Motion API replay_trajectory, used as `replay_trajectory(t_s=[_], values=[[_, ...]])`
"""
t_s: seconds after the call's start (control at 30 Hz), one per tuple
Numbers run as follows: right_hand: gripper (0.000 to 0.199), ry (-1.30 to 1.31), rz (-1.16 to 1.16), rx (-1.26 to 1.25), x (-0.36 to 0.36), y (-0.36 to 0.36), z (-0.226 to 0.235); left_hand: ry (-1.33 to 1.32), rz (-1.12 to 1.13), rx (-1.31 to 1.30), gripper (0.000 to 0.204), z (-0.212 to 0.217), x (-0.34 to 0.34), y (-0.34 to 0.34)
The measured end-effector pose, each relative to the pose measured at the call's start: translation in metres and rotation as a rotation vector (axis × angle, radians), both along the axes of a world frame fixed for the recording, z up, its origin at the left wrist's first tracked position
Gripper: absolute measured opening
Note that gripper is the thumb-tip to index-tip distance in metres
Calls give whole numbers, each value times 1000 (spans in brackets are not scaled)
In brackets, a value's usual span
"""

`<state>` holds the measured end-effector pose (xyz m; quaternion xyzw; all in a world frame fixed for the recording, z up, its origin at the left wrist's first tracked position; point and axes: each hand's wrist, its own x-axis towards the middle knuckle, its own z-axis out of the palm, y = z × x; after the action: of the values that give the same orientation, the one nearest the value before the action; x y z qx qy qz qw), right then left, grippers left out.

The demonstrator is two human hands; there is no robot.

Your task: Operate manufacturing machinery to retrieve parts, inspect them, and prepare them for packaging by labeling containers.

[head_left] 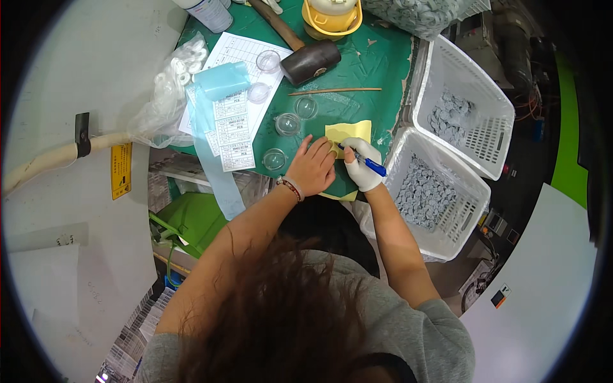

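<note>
My right hand (363, 167), in a white glove that leaves some fingertips bare, grips a blue pen (374, 166) over a sheet of yellow paper (348, 131). My bare left hand (313, 167) lies beside it with its fingers stretched out, the fingertips reaching the paper's left side. A beaded bracelet (291, 188) circles my left wrist. Close to the left fingers stand small clear round cups, among them one cup (287, 124) and another cup (274, 159). What the pen tip marks is hidden by my hand. More yellow paper (345, 196) shows at the table's near edge.
On the green table (389, 64) lie a black-headed mallet (311, 62), a thin wooden stick (335, 92), printed label sheets (234, 131) and a yellow container (332, 22). To the right, two white baskets (461, 236) (501, 137) hold many small grey pieces. A bag of white rolls (182, 70) is at left.
</note>
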<state>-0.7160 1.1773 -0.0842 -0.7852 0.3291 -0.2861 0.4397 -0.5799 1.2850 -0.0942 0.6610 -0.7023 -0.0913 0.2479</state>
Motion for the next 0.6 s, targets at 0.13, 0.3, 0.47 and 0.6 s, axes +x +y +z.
replay_trajectory(t_s=[0.13, 0.3, 0.47, 0.6], values=[[14, 54, -4, -37, -1, -1, 1, -4, -2, -3, 31, 0, 0, 0], [15, -15, -55, -7, 3, -1, 0, -3, 1, -5, 32, 0, -1, 0], [18, -4, -26, 20, 0, -1, -4, -16, -4, 2, 32, 1, -1, 0], [20, 0, -3, 44, -4, -1, -5, -18, -10, -5, 32, 1, -1, 0]])
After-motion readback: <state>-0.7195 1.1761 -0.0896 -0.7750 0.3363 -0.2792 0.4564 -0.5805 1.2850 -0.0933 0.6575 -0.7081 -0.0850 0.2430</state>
